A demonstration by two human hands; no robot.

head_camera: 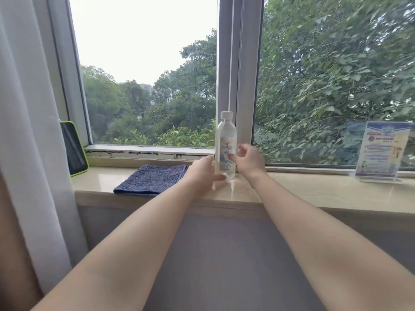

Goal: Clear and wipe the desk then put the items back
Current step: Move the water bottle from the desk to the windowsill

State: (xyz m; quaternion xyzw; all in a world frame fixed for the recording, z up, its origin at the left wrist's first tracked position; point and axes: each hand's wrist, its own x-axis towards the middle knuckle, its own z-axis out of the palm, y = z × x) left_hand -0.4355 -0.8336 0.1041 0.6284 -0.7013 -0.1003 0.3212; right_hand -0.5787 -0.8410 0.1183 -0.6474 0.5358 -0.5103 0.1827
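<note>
Where the sill (314, 190) runs under the window (146, 75), a bottle (225, 133) stands just in front of the frame's middle post. It is clear plastic with a white screw cap and rounded shoulders. A pale label with dark brush characters and a bluish picture wraps its lower half. Whether it holds anything I cannot tell.

The bottle stands between the two grips, base on the sill. The left grip (203, 169) lies low on the bottle's left side, its fingers stretched out fairly straight. One fingertip reaches the foot of the bottle, and nothing is wrapped round it. The right grip (248, 161) is at label height on the other side. Its thumb (231, 157) is laid on the front of the label and the other fingers are loosely curled just beside the bottle's right edge. Whether those fingers actually clasp the bottle I cannot tell. Both forearms reach in from below.

The bottle is upright, long axis vertical, cap pointing straight up, label facing the camera.

A folded blue cloth (152, 179) lies flat on the sill just left of the left grip. Further left, a tablet (74, 149) in a green case leans by the curtain (29, 131). Well to the right stands a clear sign holder (379, 151).
</note>
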